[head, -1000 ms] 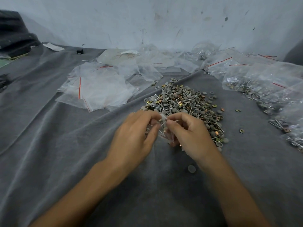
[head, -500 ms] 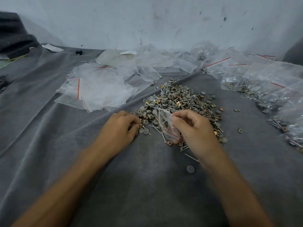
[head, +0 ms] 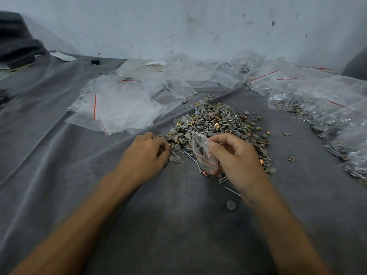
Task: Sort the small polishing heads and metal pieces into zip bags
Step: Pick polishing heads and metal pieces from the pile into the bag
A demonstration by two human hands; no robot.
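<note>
A heap of grey polishing heads, thin metal pins and small brass pieces [head: 216,124] lies on the grey cloth in the middle. My right hand [head: 236,157] pinches a small clear zip bag [head: 202,153] with a red stripe at the heap's near edge. My left hand [head: 147,153] rests at the heap's left edge with its fingers curled over a few pieces; what is inside the fingers is hidden. One grey head [head: 231,205] lies alone close to my right forearm.
Empty zip bags [head: 117,108] are spread at the left of the heap and along the wall. Filled bags [head: 325,116] lie at the right. A few brass pieces [head: 291,158] are scattered to the right. A dark bundle [head: 15,42] sits far left.
My hands have come apart. The left hand moved left to the heap's edge, while the right hand kept the small zip bag and lifted it slightly.
</note>
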